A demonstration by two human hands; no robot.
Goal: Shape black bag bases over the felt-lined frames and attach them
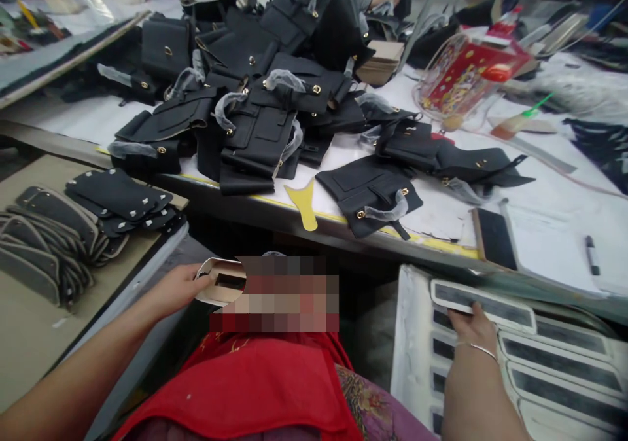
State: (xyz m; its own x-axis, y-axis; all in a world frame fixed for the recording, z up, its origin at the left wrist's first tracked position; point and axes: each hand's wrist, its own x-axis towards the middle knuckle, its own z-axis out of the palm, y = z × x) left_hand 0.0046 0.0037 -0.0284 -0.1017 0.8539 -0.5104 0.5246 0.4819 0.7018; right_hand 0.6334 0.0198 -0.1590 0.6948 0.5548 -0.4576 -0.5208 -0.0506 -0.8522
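Observation:
In the head view my left hand [182,292] pinches a cream-coloured, round-ended piece [209,293] with a dark slot in it. Blurred squares hide its right side. At the lower right, my right hand [473,333], with a bangle at the wrist, grips the edge of a long white-rimmed panel [490,305] with a dark middle; the thumb lies on top and the fingers go underneath. Similar panels [562,362] lie in rows on a white tray [405,336] beneath that hand. The red apron [245,388] covers my lap between the arms.
Black handbags [265,127] with film-wrapped handles pile up on the white worktable [441,212]. A yellow template [304,205] overhangs its edge. Stacked bag panels [118,195] lie on a board at left. A red bag [466,74], dark box [493,238] and marker [592,256] are on the right.

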